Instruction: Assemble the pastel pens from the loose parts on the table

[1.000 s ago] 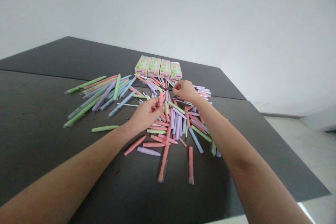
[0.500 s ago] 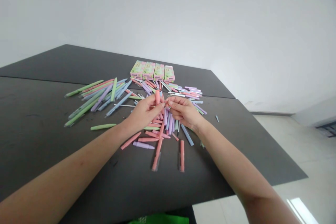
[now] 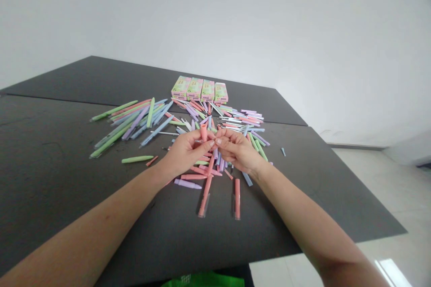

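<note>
Coral tube [image 3: 204,132], smooth and cylindrical, stands clamped in left hand [image 3: 185,149], right hand [image 3: 237,149] pinched together.

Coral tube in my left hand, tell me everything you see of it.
The coral tube is plain, smooth and plastic-looking. It stands roughly upright between thumb and fingers of the left hand, which hide its lower part; its top end looks open. It's held above the dark table. The fingertips of the right hand are close beside it; I can't tell if they touch.
</note>
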Motion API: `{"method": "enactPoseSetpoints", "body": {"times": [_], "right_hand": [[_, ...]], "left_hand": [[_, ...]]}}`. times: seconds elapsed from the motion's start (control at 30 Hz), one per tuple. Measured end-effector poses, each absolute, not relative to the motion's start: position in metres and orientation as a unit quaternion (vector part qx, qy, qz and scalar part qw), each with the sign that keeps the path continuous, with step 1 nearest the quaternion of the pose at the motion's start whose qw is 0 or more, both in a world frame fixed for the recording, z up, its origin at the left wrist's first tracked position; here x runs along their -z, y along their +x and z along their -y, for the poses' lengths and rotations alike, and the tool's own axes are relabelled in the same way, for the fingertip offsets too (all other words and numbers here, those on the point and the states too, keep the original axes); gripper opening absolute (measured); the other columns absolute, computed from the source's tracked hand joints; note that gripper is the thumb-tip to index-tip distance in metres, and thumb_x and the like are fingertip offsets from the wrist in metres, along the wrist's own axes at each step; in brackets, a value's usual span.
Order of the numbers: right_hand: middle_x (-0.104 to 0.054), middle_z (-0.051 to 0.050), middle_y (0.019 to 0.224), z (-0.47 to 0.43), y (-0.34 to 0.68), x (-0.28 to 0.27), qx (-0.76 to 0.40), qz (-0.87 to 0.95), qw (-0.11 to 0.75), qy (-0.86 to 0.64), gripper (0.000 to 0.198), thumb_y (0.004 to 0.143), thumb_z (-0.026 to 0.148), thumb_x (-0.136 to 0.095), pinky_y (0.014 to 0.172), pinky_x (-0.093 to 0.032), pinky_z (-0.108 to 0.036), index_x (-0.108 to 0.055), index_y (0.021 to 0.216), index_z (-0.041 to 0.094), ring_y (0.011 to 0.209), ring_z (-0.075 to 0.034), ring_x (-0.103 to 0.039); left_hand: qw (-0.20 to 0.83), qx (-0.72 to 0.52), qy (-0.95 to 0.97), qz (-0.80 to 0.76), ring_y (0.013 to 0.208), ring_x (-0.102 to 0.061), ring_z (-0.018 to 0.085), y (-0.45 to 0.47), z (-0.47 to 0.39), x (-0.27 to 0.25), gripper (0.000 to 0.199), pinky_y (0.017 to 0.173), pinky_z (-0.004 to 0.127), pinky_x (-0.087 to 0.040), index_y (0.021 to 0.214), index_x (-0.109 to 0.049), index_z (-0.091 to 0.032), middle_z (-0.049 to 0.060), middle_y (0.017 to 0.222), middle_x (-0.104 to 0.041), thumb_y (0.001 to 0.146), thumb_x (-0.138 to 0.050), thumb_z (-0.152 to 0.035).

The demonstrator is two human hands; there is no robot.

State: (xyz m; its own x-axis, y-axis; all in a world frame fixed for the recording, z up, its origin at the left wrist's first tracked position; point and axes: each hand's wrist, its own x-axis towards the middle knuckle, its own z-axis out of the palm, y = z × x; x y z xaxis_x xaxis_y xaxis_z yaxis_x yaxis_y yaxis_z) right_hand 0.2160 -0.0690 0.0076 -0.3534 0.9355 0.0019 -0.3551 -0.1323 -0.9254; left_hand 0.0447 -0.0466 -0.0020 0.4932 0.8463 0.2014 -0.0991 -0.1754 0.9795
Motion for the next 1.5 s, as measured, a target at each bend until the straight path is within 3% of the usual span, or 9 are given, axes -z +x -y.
{"method": "enactPoseSetpoints", "body": {"times": [0.1,0.2,0.33,0.47,0.63,0.77,1.07,1.3,1.5], "right_hand": [[-0.054,0.006,0.061,0.067,0.216,-0.009,-0.685,0.430,0.476,-0.344,0.015,0.077,0.024,-0.067,0.036,-0.015,-0.016,-0.056,0.083,0.016,0.038,-0.002,-0.025],[-0.058,0.002,0.067,0.064,0.219,-0.008,-0.690,0.369,0.491,-0.384,0.007,0.072,0.015,-0.058,0.040,-0.031,-0.016,-0.054,0.077,0.015,0.047,-0.005,-0.042],[-0.062,-0.001,0.071,0.061,0.223,-0.002,-0.685,0.379,0.469,-0.410,0.024,0.059,-0.001,-0.054,0.058,-0.048,-0.018,-0.057,0.078,0.014,0.064,-0.009,-0.058],[-0.067,-0.001,0.079,0.062,0.223,0.001,-0.690,0.402,0.472,-0.373,0.025,0.068,0.000,-0.061,0.069,-0.053,-0.019,-0.061,0.089,0.014,0.071,-0.009,-0.064],[-0.070,-0.001,0.093,0.065,0.221,0.002,-0.693,0.420,0.473,-0.346,0.026,0.075,0.011,-0.069,0.080,-0.056,-0.025,-0.060,0.099,0.019,0.084,-0.012,-0.070],[-0.071,-0.001,0.097,0.065,0.219,0.004,-0.670,0.457,0.465,-0.354,0.028,0.077,0.024,-0.071,0.063,-0.056,-0.023,-0.058,0.101,0.021,0.072,-0.012,-0.069],[-0.071,-0.003,0.093,0.066,0.216,0.006,-0.626,0.506,0.483,-0.346,0.021,0.083,0.029,-0.064,0.035,-0.033,-0.017,-0.053,0.098,0.020,0.041,-0.005,-0.048],[-0.069,-0.004,0.093,0.069,0.214,0.003,-0.675,0.461,0.477,-0.323,0.021,0.079,0.017,-0.065,0.064,-0.054,-0.024,-0.054,0.097,0.018,0.070,-0.011,-0.066],[-0.070,-0.003,0.083,0.069,0.213,0.003,-0.674,0.488,0.452,-0.320,0.028,0.080,0.032,-0.072,0.071,-0.057,-0.026,-0.054,0.097,0.019,0.076,-0.013,-0.070]], "left_hand": [[0.563,-0.410,0.649,-0.305,0.079,-0.065,0.017,0.043,0.047,0.000,0.022,0.075,0.032,-0.057,0.082,-0.061,-0.015,0.004,0.089,-0.065,0.082,-0.064,-0.037],[0.541,-0.424,0.653,-0.319,0.074,-0.061,0.013,0.041,0.046,-0.003,0.019,0.071,0.026,-0.054,0.083,-0.062,-0.015,0.002,0.081,-0.063,0.083,-0.063,-0.034],[0.535,-0.423,0.652,-0.329,0.059,-0.052,0.009,0.039,0.045,-0.003,0.016,0.059,0.021,-0.048,0.084,-0.062,-0.015,-0.001,0.070,-0.059,0.085,-0.061,-0.032],[0.544,-0.431,0.635,-0.341,0.050,-0.045,0.007,0.039,0.046,-0.005,0.017,0.052,0.021,-0.042,0.081,-0.061,-0.015,-0.002,0.066,-0.057,0.083,-0.061,-0.033],[0.535,-0.445,0.629,-0.347,0.048,-0.042,0.006,0.037,0.043,-0.005,0.019,0.049,0.021,-0.038,0.083,-0.062,-0.016,-0.002,0.068,-0.058,0.082,-0.062,-0.035],[0.526,-0.438,0.640,-0.350,0.047,-0.039,0.006,0.035,0.040,-0.002,0.019,0.045,0.020,-0.033,0.083,-0.062,-0.016,-0.002,0.067,-0.057,0.083,-0.061,-0.034],[0.531,-0.442,0.636,-0.344,0.045,-0.033,0.005,0.035,0.042,-0.003,0.017,0.042,0.021,-0.025,0.081,-0.059,-0.016,-0.004,0.064,-0.051,0.084,-0.060,-0.033],[0.523,-0.439,0.644,-0.346,0.045,-0.033,0.005,0.034,0.041,-0.002,0.016,0.042,0.021,-0.024,0.081,-0.058,-0.016,-0.003,0.066,-0.052,0.086,-0.057,-0.031],[0.530,-0.441,0.633,-0.352,0.044,-0.034,0.005,0.035,0.041,0.000,0.015,0.043,0.021,-0.027,0.084,-0.060,-0.016,-0.003,0.065,-0.054,0.085,-0.058,-0.031]]}}
